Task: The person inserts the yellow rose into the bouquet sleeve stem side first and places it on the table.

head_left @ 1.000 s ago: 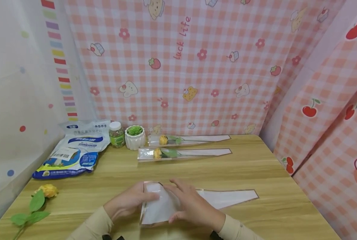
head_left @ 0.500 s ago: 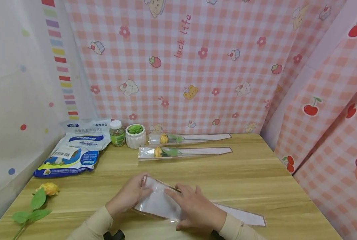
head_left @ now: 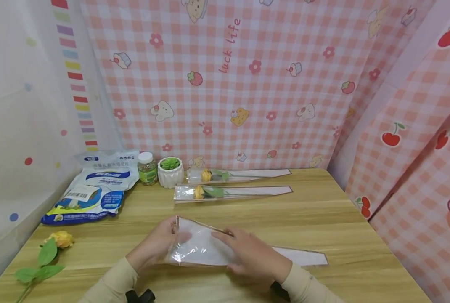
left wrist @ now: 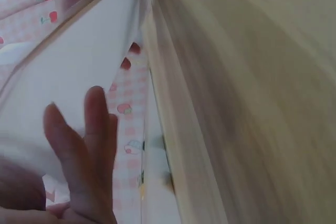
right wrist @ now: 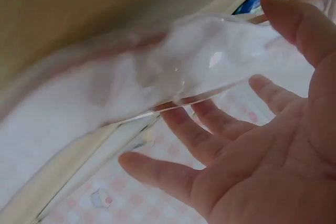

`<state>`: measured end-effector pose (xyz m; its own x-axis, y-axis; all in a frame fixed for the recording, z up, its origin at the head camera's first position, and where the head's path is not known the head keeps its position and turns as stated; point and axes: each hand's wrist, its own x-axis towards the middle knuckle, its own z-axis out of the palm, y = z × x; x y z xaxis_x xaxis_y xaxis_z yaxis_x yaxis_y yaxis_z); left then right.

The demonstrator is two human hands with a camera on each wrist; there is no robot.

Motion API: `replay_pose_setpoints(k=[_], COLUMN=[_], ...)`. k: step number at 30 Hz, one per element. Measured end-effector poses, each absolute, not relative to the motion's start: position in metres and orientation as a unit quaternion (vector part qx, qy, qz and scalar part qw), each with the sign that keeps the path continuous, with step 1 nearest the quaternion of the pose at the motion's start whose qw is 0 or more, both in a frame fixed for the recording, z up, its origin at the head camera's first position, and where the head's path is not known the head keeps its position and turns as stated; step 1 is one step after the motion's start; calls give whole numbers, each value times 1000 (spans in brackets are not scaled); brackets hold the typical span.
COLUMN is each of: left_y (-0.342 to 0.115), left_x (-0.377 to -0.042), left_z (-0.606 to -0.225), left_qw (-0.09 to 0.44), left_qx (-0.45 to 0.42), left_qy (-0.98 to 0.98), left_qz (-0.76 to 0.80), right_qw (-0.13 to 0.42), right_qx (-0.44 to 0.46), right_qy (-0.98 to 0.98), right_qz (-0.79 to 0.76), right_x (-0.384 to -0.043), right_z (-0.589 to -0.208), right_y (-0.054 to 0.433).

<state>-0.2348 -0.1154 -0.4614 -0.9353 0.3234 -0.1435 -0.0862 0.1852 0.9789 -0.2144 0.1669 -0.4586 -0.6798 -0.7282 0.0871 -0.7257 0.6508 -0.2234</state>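
Note:
A flower sleeve [head_left: 206, 248], white and clear film with a thin brown edge, is held tilted over the near part of the table, its narrow tail pointing right. At its wide end, my left hand [head_left: 158, 240] grips it, thumb on the front. Two fingers [left wrist: 94, 129] of that hand stick out in the left wrist view. My right hand [head_left: 257, 254] lies across the sleeve's middle. In the right wrist view its fingers [right wrist: 184, 124] are spread and straight, touching the film's edge. A yellow artificial rose [head_left: 60, 239] with green leaves lies at the left.
Two wrapped yellow roses, a nearer one [head_left: 232, 193] and a farther one [head_left: 240, 175], lie at the back. Beside them stand a white pot with a green plant [head_left: 170, 174], a white-capped jar [head_left: 147, 169] and a blue and white bag [head_left: 90, 191]. The wooden table [head_left: 346, 219] meets checkered cloth behind.
The sleeve's wide end has lifted and tilted, its mouth edge now slanting. Its tail swung toward me, then partly back. My right hand has shifted slightly to the right.

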Motion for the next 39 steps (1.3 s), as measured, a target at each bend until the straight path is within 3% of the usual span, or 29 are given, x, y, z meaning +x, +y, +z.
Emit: replay_pose_setpoints(k=[11, 18, 28, 39], left_y=[-116, -113, -121, -117], left_x=[-237, -237, -238, -236], left_z=[-465, -465, -465, -465], left_qw=[228, 214, 241, 149], left_qx=[65, 15, 47, 53], left_qy=[675, 658, 681, 767], left_qz=[699, 722, 690, 621], right_qw=[14, 23, 7, 10], right_qx=[-407, -396, -400, -410], right_qy=[900, 901, 902, 900], right_qz=[-154, -175, -160, -145], right_x=[-223, -222, -223, -223], right_z=[-461, -465, -462, -462], right_y=[175, 173, 176, 175])
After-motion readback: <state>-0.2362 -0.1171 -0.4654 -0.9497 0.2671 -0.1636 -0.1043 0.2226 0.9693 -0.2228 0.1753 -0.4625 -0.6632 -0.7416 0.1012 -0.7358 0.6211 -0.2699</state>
